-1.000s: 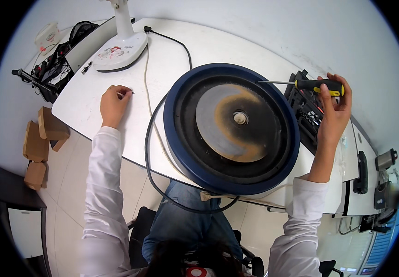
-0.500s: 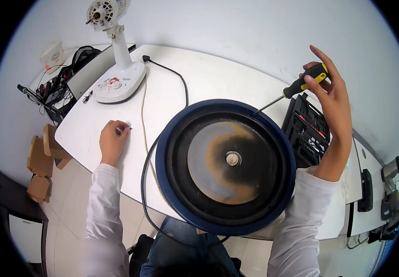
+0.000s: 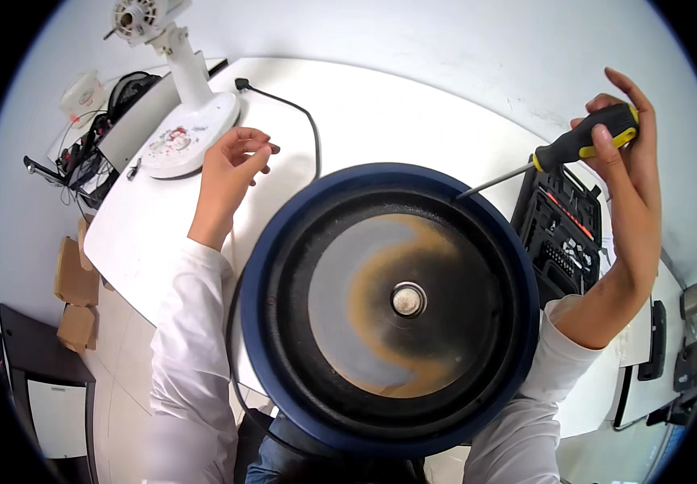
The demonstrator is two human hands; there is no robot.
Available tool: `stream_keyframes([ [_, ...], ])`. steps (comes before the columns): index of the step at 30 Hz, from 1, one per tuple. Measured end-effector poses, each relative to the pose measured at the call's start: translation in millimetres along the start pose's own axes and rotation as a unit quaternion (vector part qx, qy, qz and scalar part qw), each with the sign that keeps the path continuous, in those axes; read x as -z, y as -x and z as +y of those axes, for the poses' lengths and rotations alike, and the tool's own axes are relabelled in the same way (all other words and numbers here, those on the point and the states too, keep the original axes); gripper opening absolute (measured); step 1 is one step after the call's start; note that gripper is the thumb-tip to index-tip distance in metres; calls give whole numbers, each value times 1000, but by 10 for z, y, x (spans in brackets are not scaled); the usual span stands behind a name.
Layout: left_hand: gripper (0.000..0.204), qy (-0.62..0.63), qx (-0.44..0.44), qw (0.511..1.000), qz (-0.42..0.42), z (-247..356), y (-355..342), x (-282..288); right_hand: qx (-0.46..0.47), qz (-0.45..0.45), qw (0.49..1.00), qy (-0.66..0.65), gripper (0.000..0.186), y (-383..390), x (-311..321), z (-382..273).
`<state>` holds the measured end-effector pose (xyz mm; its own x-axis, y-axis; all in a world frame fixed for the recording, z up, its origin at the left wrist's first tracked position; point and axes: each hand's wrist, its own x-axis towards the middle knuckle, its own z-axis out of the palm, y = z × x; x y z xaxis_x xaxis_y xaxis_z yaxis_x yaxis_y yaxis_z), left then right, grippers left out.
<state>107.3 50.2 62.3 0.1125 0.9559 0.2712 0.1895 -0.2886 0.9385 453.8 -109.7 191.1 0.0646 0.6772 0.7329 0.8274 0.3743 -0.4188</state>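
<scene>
The right hand [image 3: 637,165] is closed on a screwdriver [image 3: 586,143], its handle pinched between thumb and fingers, with one finger raised clear. This grip leaves the shaft slanting down to the left, its tip at the inner rim of the round appliance [image 3: 263,347]; contact there cannot be confirmed. The left hand [image 3: 231,173] is raised above the surface [image 3: 380,105], fingers loosely curled and thumb near the fingertips (a dark speck shows there, too small to identify, and whether it is held cannot be told).

The appliance lies hollow side up at the near edge of the surface, between the forearms, placing its whole face within reach of both hands. The tool case [image 3: 544,250] lies open just beyond its right side, convenient to the right hand. The white fan stand [image 3: 191,117] is set back at the left, leaving room around the appliance.

Materials: the rim is smooth, dark blue and rounded; the well inside is black and grainy-looking. The flat disc [image 3: 330,302] is dull grey, apparently metal, with a brown scorch-like crescent and a black patch. A pale, rounded knob [image 3: 406,301] stands at its middle. The screwdriver handle is black and yellow, seemingly rubbery.
</scene>
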Motion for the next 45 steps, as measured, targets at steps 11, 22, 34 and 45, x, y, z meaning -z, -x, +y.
stream_keyframes([
  [11, 19, 161, 106, 981, 5, -272, -50, 11, 42, 60, 997, 18, 65, -160, -159, 118],
  [22, 19, 215, 190, 958, 1, -334, 10, -141, 81, 70, 994, 32, 55, -221, -177, 54],
  [34, 21, 200, 186, 962, -13, -389, -15, -142, 4, 121, 990, -75, 45, -243, -138, 133],
  [45, 20, 185, 181, 966, -21, -399, -19, -151, 35, 177, 976, 118, 46, -222, -270, 243],
])
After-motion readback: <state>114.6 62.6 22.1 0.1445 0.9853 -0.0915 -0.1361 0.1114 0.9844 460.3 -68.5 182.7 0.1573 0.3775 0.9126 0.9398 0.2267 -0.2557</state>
